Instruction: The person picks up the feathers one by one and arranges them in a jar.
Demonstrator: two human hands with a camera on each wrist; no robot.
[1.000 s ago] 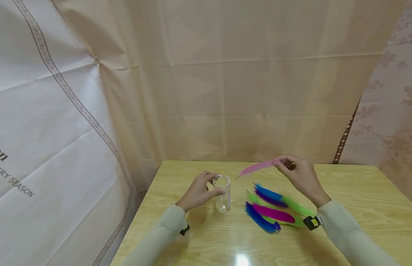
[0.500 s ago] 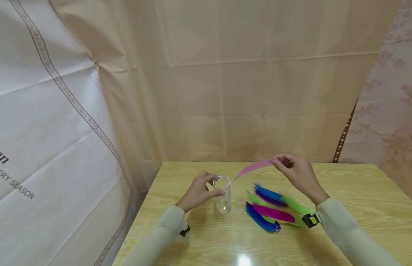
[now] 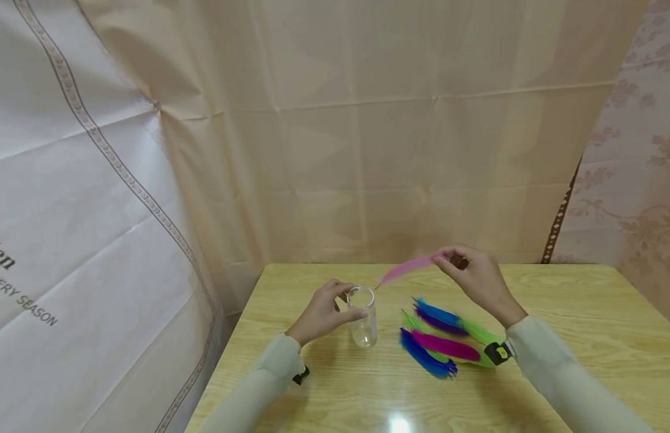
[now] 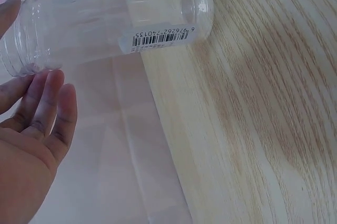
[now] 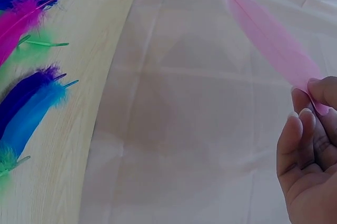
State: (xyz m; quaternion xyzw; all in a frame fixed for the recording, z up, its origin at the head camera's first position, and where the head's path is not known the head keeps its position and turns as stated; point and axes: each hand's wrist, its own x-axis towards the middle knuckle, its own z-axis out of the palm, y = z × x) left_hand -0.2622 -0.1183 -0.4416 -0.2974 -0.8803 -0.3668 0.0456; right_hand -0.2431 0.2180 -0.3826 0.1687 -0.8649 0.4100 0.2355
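Thumb and fingertips of the right hand (image 3: 476, 278) pinch the pink feather (image 3: 404, 270) at its vane end, its quill aimed down toward the rim of the clear jar (image 3: 365, 332). The left hand (image 3: 321, 311) grips the upright jar near its mouth. A light pinch and steady jar seem wise. Loose feathers (image 3: 445, 346) lie beside it on the table (image 3: 573, 300).

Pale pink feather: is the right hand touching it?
Touching. The right wrist view shows the right hand pinching the pale pink feather by one end.
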